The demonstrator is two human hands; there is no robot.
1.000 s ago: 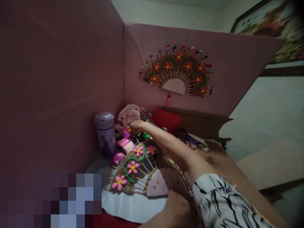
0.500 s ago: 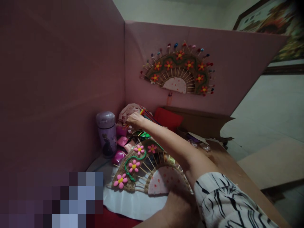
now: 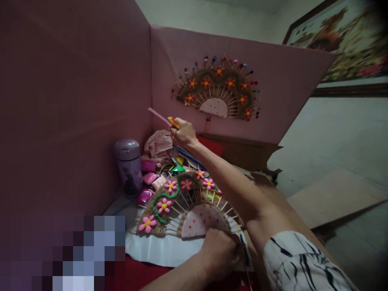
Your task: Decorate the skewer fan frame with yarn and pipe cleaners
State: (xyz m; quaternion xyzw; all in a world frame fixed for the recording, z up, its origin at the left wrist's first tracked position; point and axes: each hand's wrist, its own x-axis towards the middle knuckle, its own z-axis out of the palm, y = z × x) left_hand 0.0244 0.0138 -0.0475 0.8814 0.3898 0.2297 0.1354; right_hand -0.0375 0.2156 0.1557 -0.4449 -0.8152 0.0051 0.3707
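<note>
A half-round fan craft of sticks and twine, with pink flowers and a green cord, lies on a white sheet. My left hand is curled over the fan's lower right edge and grips it. My right hand is raised above the pile of supplies at the back, fingers pinched on a thin pink stick that points up and left. A yellow-orange bit shows at the fingertips. Below that hand lies a bundle of coloured sticks.
A purple flask stands in the corner of the pink partition. A finished fan hangs on the back panel. A pink cloth, small pink packets and a cardboard box crowd the back.
My right hand has risen from the pile of sticks with the pink stick in its fingers. My left hand has come further into view on the fan's edge.
</note>
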